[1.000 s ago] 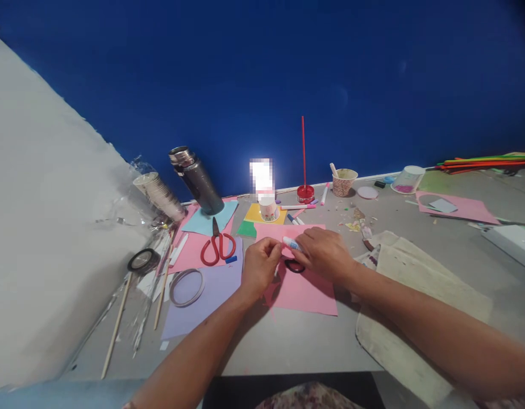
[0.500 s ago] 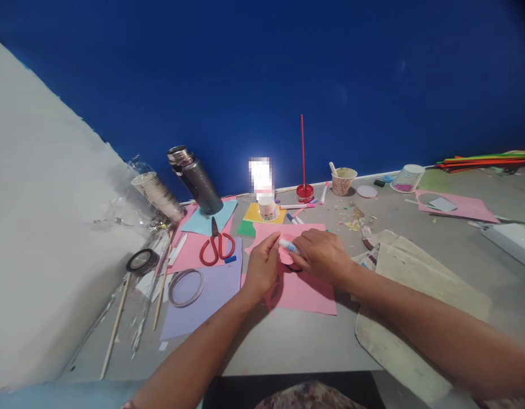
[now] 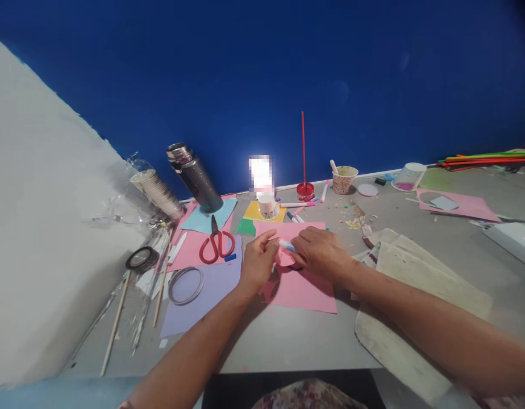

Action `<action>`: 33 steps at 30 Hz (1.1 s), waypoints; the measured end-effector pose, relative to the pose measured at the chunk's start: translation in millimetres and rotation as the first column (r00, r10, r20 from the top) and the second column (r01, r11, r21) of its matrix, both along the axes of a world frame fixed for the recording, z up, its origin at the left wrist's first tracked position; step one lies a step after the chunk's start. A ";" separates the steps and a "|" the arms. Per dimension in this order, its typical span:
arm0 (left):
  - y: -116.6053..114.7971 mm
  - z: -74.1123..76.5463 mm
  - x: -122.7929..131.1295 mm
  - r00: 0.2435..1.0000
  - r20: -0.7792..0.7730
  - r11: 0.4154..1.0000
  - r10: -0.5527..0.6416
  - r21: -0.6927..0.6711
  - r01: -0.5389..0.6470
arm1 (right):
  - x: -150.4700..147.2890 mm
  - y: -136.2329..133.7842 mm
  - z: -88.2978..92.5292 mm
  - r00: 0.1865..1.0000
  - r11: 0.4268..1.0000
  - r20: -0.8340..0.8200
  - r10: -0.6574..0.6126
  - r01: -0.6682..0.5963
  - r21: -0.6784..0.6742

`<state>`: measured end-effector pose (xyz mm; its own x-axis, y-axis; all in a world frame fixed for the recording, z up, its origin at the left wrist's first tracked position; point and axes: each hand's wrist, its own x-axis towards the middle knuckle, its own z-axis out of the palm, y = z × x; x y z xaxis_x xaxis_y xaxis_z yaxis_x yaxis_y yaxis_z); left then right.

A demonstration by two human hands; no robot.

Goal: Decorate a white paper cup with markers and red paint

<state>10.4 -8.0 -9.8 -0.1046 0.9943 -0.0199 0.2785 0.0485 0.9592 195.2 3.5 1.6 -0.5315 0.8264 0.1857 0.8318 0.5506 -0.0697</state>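
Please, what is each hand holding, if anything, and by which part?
Right hand: white tube, by its right end. Left hand: apparently the small pink paper, by its left edge.

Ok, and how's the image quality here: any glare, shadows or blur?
Head view, centre: a glaring, pixelated patch above the white cup; head view, just below: shadow on the pink sheet beside the left hand; head view, lower right: the right forearm blurs toward the edge; head view, top right: the corner darkens.
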 end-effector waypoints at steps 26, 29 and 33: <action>-7.2 -7.2 6.4 0.998 -0.033 0.990 -0.049 0.133 0.053 | -6.6 -5.2 2.6 0.980 0.974 -0.025 -0.197 0.192 -0.123; -5.3 -5.6 4.4 0.999 0.009 0.991 -0.043 0.124 0.042 | -6.2 -5.9 4.6 0.982 0.975 -0.040 -0.187 0.181 -0.128; -2.8 -2.9 2.0 1.000 0.001 0.994 -0.017 0.108 0.016 | -6.4 -5.2 4.0 0.979 0.973 -0.062 -0.195 0.185 -0.138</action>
<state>12.4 -10.8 -12.8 -0.0881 0.9922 0.0876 0.2761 -0.0602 0.9592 188.8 -1.8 5.6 -0.3511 0.9307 0.1026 0.9101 0.3649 -0.1961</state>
